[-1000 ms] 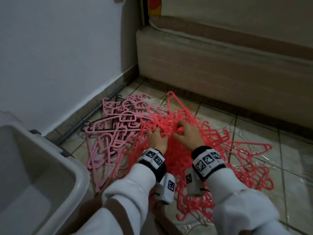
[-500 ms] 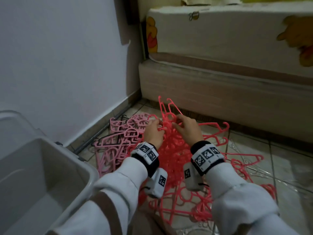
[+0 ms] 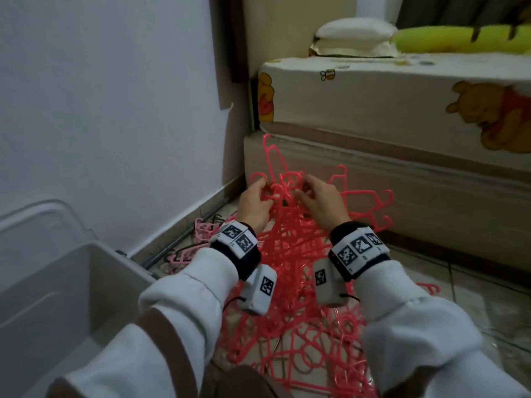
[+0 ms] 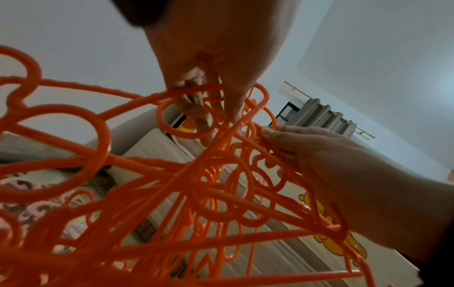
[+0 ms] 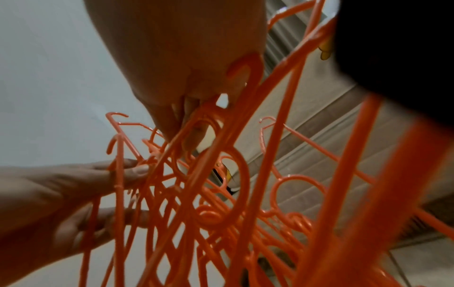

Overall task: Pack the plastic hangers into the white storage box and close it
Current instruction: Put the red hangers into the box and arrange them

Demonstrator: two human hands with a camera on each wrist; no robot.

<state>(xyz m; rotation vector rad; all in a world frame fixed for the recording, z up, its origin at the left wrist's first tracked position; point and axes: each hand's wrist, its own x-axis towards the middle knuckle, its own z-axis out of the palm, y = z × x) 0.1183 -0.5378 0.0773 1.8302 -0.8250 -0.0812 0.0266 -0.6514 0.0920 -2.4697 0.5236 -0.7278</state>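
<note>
A tangled bunch of coral-red plastic hangers (image 3: 290,248) hangs from both my hands above the tiled floor, its lower part trailing down toward my lap. My left hand (image 3: 255,202) grips the hook ends on the left of the bunch; my right hand (image 3: 319,202) grips them on the right. In the left wrist view my left hand (image 4: 209,93) curls round the hangers (image 4: 186,194). In the right wrist view my right hand (image 5: 186,108) pinches the hangers (image 5: 221,184). The white storage box (image 3: 89,271) stands open at the lower left.
Several pale pink hangers (image 3: 201,228) lie on the floor by the wall, beside a dark pipe (image 3: 178,242) along the skirting. A bed base (image 3: 402,196) with a cartoon-bear mattress (image 3: 402,104) stands close behind. The box lid (image 3: 37,222) leans against the white wall.
Both hands have lifted the red hanger bunch off the floor and up in front of the bed. The view has tilted upward with them.
</note>
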